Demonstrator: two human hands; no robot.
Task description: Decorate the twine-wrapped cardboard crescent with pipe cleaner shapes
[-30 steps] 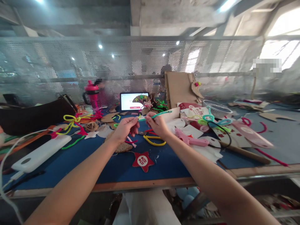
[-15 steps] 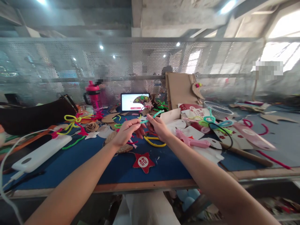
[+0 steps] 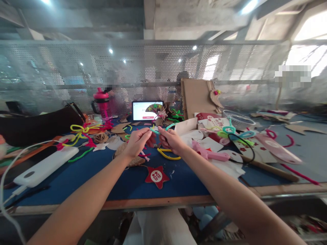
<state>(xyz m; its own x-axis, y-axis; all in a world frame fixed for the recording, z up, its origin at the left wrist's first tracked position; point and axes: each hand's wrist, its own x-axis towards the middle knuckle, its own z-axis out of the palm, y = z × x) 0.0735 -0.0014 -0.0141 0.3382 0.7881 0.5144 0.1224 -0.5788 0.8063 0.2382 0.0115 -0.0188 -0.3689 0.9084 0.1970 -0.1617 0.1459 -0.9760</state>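
My left hand point(image 3: 136, 144) and my right hand point(image 3: 171, 140) are close together above the blue work mat point(image 3: 76, 180). Both pinch a turquoise pipe cleaner point(image 3: 163, 129), whose far end curves over into a bend. Just below my hands lies a bent yellow pipe cleaner point(image 3: 166, 154). A red felt star point(image 3: 156, 176) sits nearer the table's front edge. A coiled jute disc point(image 3: 127, 160) lies partly hidden beneath my left wrist.
A pink glue gun point(image 3: 211, 155) lies among paper and felt pieces on the right. A white power bank point(image 3: 46, 166) with a cable lies on the left. Beyond stand a tablet point(image 3: 147, 110), a pink bottle point(image 3: 102, 103) and a cardboard sheet point(image 3: 196, 97). A person point(image 3: 112, 98) sits behind perforated mesh.
The turquoise pipe cleaner, nearly straight a second ago, is now bent over and curled shorter between my fingers. My hands have drawn slightly closer together.
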